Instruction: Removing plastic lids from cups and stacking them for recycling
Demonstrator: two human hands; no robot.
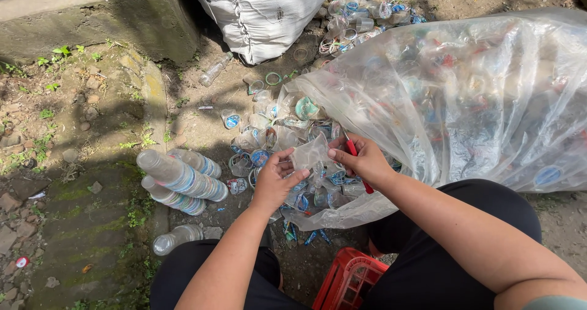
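- Stacks of nested clear plastic cups (180,181) lie on their sides on the mossy ground at the left — three rows, rims pointing up-left, with blue-printed bands showing through the walls.
- The left hand (275,178) comes next; its thumb and fingers pinch the left edge of a single clear plastic cup (309,154), the fingers curled close together.
- That cup sits between the two hands, above the mouth of the sack — thin, see-through, crumpled and slightly flattened, catching white glare from the sun.
- The right hand (364,160) grips the cup's right side with the thumb while the fingers are closed around a small red-handled cutter (356,157), its handle running down across the palm.
- Loose cups and torn foil lids (275,126) are scattered just beyond the hands.
- A large clear plastic sack (465,102) full of cups fills the right side, its open mouth under the hands.
- A red plastic crate (348,279) shows between the person's knees.
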